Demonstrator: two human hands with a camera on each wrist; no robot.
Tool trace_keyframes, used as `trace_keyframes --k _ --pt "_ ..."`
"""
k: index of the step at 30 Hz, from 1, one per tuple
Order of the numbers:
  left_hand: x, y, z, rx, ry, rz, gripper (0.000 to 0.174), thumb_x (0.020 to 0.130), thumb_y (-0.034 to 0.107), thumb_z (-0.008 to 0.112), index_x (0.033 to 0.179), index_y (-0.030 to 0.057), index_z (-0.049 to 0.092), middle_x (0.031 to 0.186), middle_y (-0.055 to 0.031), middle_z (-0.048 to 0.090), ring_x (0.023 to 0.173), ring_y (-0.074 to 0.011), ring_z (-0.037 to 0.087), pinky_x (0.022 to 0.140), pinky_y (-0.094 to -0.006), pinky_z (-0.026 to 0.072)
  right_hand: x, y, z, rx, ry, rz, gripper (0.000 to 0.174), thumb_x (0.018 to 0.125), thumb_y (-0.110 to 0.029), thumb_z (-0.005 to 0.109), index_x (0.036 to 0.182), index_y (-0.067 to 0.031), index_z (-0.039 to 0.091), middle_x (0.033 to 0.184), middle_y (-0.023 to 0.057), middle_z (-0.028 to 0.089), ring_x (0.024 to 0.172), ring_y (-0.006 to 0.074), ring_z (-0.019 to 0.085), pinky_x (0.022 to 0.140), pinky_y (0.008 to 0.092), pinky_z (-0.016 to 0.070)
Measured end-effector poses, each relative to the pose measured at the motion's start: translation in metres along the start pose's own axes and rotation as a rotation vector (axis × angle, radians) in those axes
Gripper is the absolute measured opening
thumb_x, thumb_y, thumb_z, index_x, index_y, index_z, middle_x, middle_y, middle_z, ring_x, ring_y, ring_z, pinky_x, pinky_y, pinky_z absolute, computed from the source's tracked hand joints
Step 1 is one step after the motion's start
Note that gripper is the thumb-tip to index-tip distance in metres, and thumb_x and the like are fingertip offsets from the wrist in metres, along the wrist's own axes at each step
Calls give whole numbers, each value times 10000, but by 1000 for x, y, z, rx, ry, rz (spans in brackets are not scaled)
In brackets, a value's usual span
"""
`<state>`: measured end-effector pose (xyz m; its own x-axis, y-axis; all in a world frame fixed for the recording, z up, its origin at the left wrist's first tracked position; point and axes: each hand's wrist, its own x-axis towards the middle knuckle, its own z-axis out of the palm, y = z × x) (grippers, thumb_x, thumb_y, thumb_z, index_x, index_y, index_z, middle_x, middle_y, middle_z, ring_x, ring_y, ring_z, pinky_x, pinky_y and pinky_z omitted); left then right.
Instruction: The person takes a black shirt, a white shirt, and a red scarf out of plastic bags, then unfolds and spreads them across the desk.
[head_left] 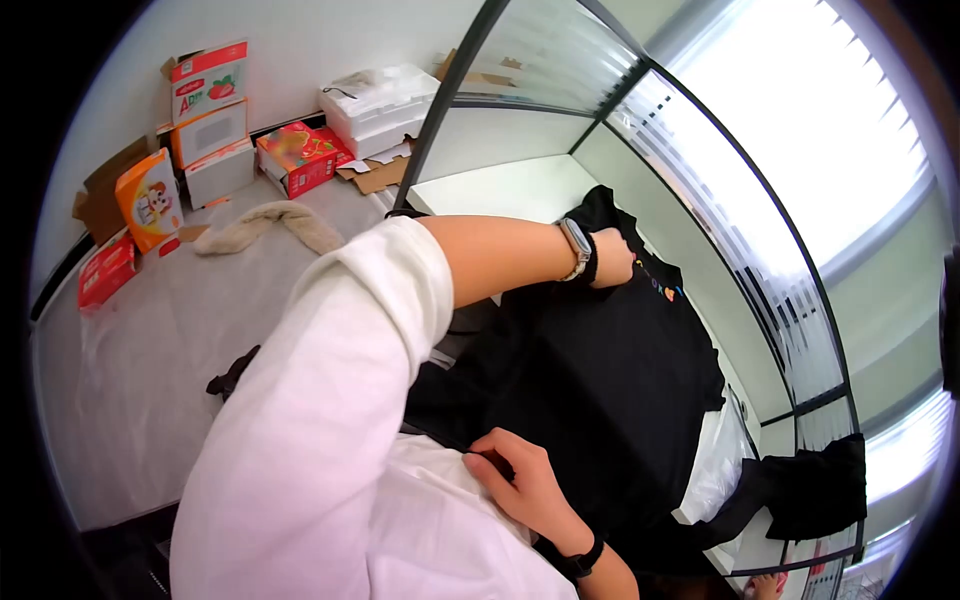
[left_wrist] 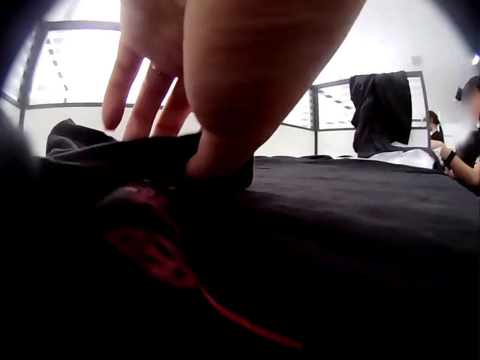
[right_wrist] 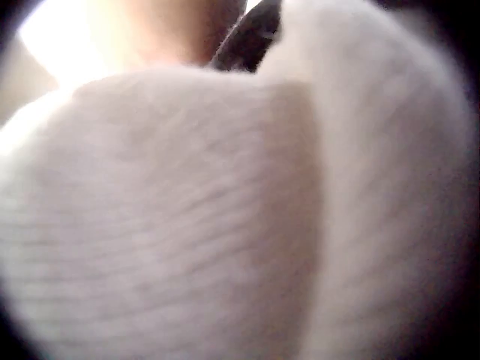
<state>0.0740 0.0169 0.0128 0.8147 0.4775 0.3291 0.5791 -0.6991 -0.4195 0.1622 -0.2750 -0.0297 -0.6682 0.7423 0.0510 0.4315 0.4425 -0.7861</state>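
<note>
A black T-shirt (head_left: 610, 380) with small coloured letters near its collar lies spread out in front of me. My left hand (head_left: 611, 258), reaching across from the left, is at the lettered end and pinches the cloth. In the left wrist view, the thumb presses into a raised fold of the black cloth (left_wrist: 97, 146), while the fingers reach down behind it. My right hand (head_left: 520, 487) rests loosely curled at my waist, against my white shirt (head_left: 450, 480) and beside the near part of the black cloth. White ribbed fabric (right_wrist: 150, 195) fills most of the right wrist view.
Dark-framed glass panels (head_left: 740, 180) stand behind the T-shirt. Another black garment (head_left: 820, 490) hangs over the frame at right. A beige fabric strip (head_left: 270, 222) and several boxes (head_left: 210, 90) are at left. Another person's arm (left_wrist: 463, 166) shows at the right edge of the left wrist view.
</note>
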Motion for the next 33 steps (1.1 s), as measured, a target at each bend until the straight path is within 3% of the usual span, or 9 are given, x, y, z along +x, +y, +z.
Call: trace_keyframes --k 8,10,12,14,16,19,26,29,33 --pt "57 -25 -6 -637 543 -850 314 880 232 536 744 -9 685 757 -217 665 713 -394 655 669 -460 539 -34 10 -11 88 238 -225 53 865 14 639 891 20 592 884 116 605 712 197 561 633 264 450" --pt "57 -29 -7 -702 483 -828 402 937 337 497 862 -1 702 819 -194 694 738 -345 672 687 -427 540 -39 11 -13 110 267 -282 55 856 22 636 889 17 592 902 128 614 729 210 569 659 274 463" --pt "60 -33 -3 -1223 -114 -587 524 970 476 432 1036 25 691 961 -152 703 847 -260 670 753 -398 531 -47 17 -13 279 307 -170 42 864 41 584 894 12 576 950 120 606 754 170 540 664 266 437" --pt "44 -30 0 -1169 -444 -349 615 954 591 413 1230 91 643 1247 -106 626 1177 -245 558 1018 -375 405 -51 22 -15 488 338 -139 23 878 27 563 889 7 559 948 104 586 740 149 503 655 255 415" --pt "26 -22 3 -758 -451 -211 616 941 585 454 1310 111 594 1344 -116 572 1282 -268 491 1094 -373 328 -55 18 -24 533 315 -74 47 876 -16 568 853 8 535 887 89 557 713 150 473 652 262 406" --pt "-4 -19 2 -898 -381 -204 618 926 525 531 1379 105 521 1402 -126 524 1318 -284 459 1103 -375 328 -54 14 -35 326 -76 -25 123 833 -67 576 803 14 488 793 77 496 679 167 452 638 275 392" --pt "-69 13 -21 -771 502 -433 158 859 133 548 933 17 626 835 -154 622 811 -307 619 735 -373 490 -54 20 -38 301 -88 -55 102 820 -65 557 811 15 494 787 86 470 682 186 471 636 294 404" --pt "-134 62 -91 -986 324 -515 153 901 135 548 976 5 580 745 -118 569 649 -199 530 635 -316 452 -54 25 -33 318 -42 -99 98 837 -69 550 826 12 496 818 80 480 696 177 479 642 295 409" --pt "-211 107 -125 -987 -188 -534 471 859 446 684 932 -8 582 790 -143 606 695 -283 589 667 -358 477 -52 30 -24 370 62 -127 101 880 -80 557 850 6 512 894 76 536 726 168 498 662 283 419"
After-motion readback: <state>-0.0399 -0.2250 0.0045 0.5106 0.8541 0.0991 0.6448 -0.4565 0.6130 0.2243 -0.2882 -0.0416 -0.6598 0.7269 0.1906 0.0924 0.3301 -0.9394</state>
